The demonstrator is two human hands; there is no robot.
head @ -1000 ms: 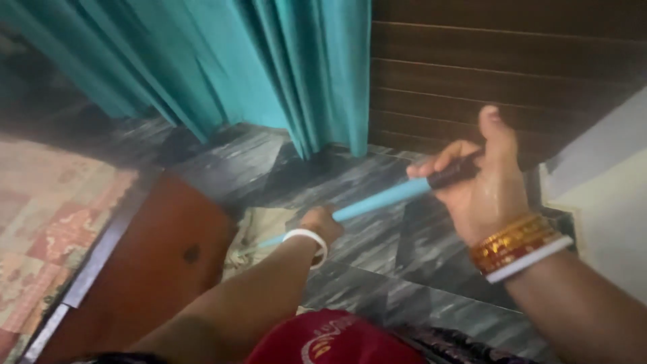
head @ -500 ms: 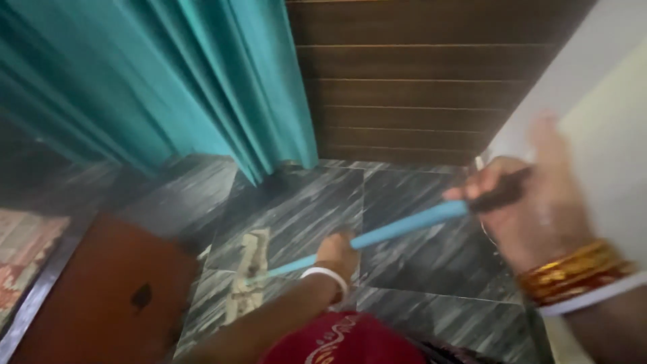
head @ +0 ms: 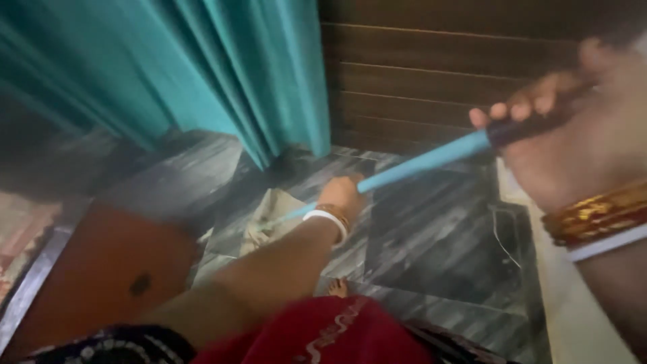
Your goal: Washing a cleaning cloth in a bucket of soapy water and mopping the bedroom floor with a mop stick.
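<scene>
A brown board (head: pixel 101 269) lies at the left on the dark tiled floor (head: pixel 438 243), below a teal curtain (head: pixel 202 67). The mop head (head: pixel 269 219) rests on the tiles near the curtain. The left hand (head: pixel 344 195) clasps the blue mop handle (head: pixel 418 162) low down; the right hand (head: pixel 573 135) grips its black top end.

Teal curtain (head: pixel 202 74) hangs beside dark wood-panelled wall (head: pixel 431 74) over grey marble floor (head: pixel 438 236).
</scene>
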